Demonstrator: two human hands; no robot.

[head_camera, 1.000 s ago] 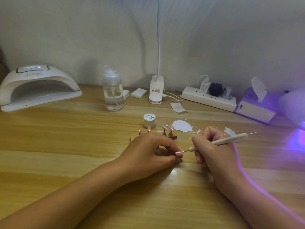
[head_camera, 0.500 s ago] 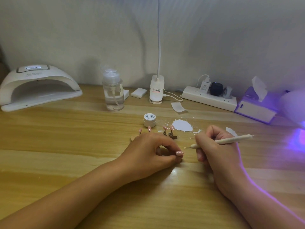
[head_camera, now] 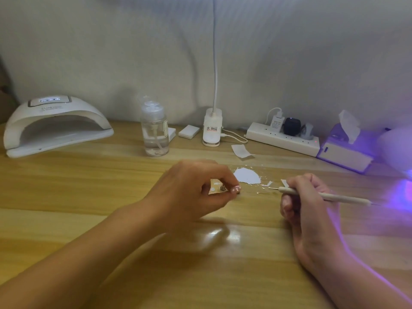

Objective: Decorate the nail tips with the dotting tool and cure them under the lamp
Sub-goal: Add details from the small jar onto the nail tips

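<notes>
Pinching the nail tip (head_camera: 235, 189), pink with white dots, your left hand (head_camera: 191, 192) has its fingers curled round it and its small stand; what sits under the fingers is too blurred to tell. Well to the right of that pinch, your right hand (head_camera: 310, 201) grasps the dotting tool (head_camera: 323, 195) like a pen. Its fine metal point aims left toward the nail tip and stays apart from it, while the back end sticks out past the hand to the right. Both hands sit low over the wooden table (head_camera: 89, 219). Just beyond the gap between the two grips lies a white paper scrap (head_camera: 247, 176) with small torn bits around it. Violet glow (head_camera: 401, 192) spills across the table right of the tool grip. Farther back from the left-hand pinch stands a clear pump bottle (head_camera: 155, 130), and far left of it the white curing lamp (head_camera: 55, 126). Behind the scrap are a clip lamp base (head_camera: 213, 128), a power strip (head_camera: 283, 137) and a tissue box (head_camera: 345, 150).
</notes>
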